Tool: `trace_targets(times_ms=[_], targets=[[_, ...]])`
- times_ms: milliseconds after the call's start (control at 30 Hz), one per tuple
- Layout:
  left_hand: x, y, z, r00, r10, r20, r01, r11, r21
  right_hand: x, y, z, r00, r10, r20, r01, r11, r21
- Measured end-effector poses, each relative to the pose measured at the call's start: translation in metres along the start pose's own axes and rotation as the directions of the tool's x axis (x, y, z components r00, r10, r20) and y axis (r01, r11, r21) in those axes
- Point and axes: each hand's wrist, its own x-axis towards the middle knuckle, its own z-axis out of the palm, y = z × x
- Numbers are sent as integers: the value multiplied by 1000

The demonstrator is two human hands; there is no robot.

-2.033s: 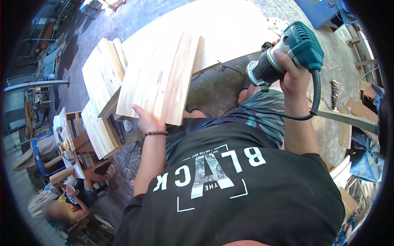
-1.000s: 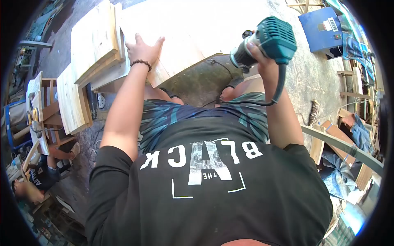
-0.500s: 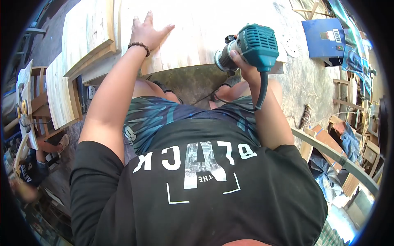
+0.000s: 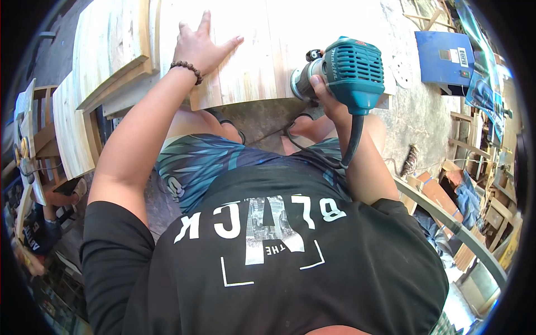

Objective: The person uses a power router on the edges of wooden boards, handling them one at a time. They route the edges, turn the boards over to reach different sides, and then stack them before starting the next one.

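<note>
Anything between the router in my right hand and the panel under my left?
Nothing visible. The right hand holds the router with its base beside the panel's near edge; contact is unclear. The left hand is spread over the panel farther left, and the cord hangs toward the body.

A blue box stands on the floor.

Our left arm stretches toward eleven o'clock, with our left hand palm down and fingers spread wide. Our right hand curls tight near one o'clock.
</note>
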Motion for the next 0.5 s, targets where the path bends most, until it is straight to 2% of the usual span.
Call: trace_targets(times_ms=[100, 200, 333, 400, 500], targets=[[0, -4, 4, 996, 51, -72, -49, 998, 33, 11, 9, 8, 1000, -1, -21, 1, 1000, 19], [2, -3, 2, 998, 49, -43, -47, 998, 38, 31, 19, 18, 998, -8, -65, 14, 995, 95], [1, -1, -5, 998, 64, -19, -63, 998, 4, 63, 44, 38, 981, -88, -171, 120, 975, 185], [1, -1, -6, 998, 65, -12, -65, 998, 4, 72, 47, 40, 991, -120, -52, 130, 953, 273], [1, -3, -4, 993, 104, -59, -104, 995, 1, 93, 43, 48, 1000, -12, 18, 5, 937, 349]])
